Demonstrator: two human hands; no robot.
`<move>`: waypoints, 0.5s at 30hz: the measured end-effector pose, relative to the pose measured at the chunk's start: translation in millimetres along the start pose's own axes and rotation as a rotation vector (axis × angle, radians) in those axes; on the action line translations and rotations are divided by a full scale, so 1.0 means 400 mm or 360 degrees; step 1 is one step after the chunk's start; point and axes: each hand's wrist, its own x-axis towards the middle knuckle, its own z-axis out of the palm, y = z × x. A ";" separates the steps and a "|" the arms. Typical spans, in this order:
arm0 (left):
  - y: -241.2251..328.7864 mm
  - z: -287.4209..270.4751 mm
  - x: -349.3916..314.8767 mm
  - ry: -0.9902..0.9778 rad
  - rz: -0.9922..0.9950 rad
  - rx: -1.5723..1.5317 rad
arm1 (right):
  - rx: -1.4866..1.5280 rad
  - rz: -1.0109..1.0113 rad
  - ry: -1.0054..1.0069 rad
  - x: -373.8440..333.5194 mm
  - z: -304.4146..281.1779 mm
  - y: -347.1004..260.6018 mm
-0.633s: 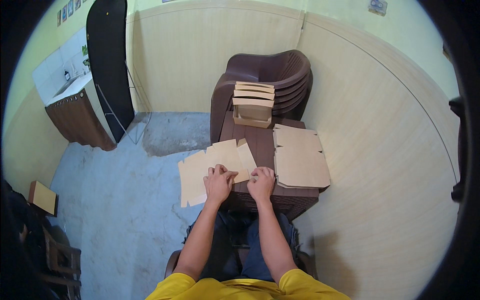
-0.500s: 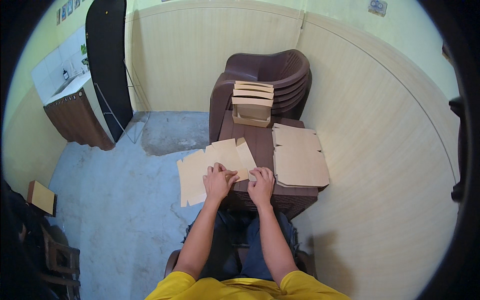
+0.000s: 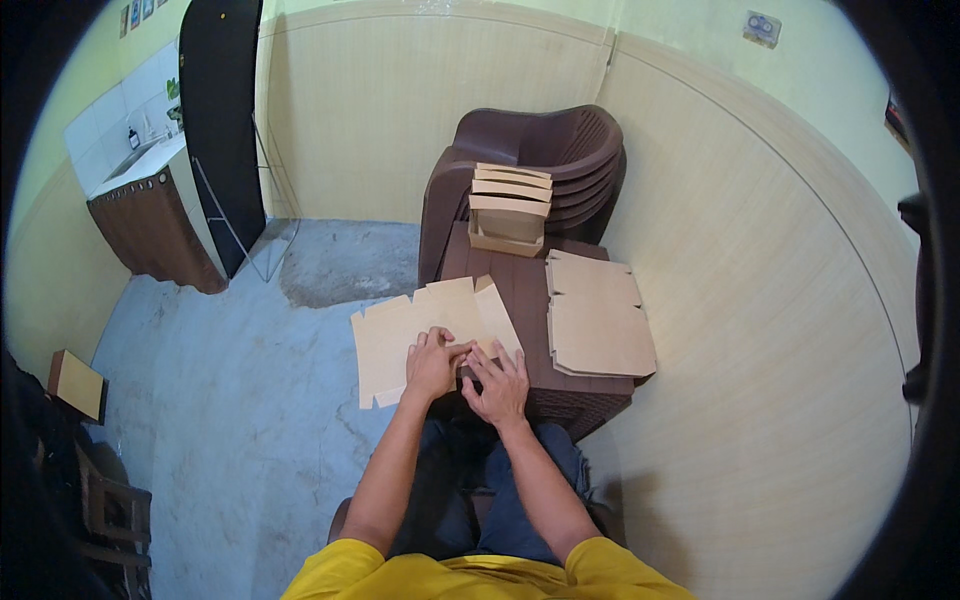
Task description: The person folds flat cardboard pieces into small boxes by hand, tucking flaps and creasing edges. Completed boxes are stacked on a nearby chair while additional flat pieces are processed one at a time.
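Observation:
A tan cardboard box blank [image 3: 388, 335], creased and notched along its edges, lies on the brown table [image 3: 538, 320] and juts past its left side. One right-hand flap stands partly raised. My left hand [image 3: 432, 362] is on the near edge of the blank, fingers curled and thumb pressed toward the right. Beside it, touching the near flap, is my right hand [image 3: 499, 385], its fingers stretched and apart. What lies under the fingertips is hidden. A stack of flat cardboard blanks [image 3: 602, 318] rests on the right side of the table.
Folded cardboard boxes [image 3: 508, 225] sit nested at the table's back, against stacked brown chairs [image 3: 540, 135]. A panelled wall [image 3: 760, 330] runs along the right. Far left are a curtained sink counter [image 3: 155, 235] and a tall black board [image 3: 220, 130]. A small box [image 3: 78, 385] is at the left.
My right hand has moved left along the near flap, closer to my left hand, and its fingers have straightened. My left hand stays nearly in place on the blank.

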 end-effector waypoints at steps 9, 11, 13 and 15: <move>-0.006 0.000 -0.004 -0.0008 0.0048 -0.0005 | -0.0224 0.0164 0.0125 -0.014 -0.015 0.104; -0.019 0.000 -0.007 0.0054 0.0108 -0.0065 | -0.0177 0.0224 0.0080 -0.016 -0.013 0.104; -0.028 0.005 0.004 0.0037 0.0128 -0.0169 | -0.0154 0.0215 0.0114 -0.017 -0.013 0.103; -0.046 0.000 0.011 -0.0092 0.0059 -0.0272 | -0.0127 0.0246 0.0100 -0.018 -0.014 0.100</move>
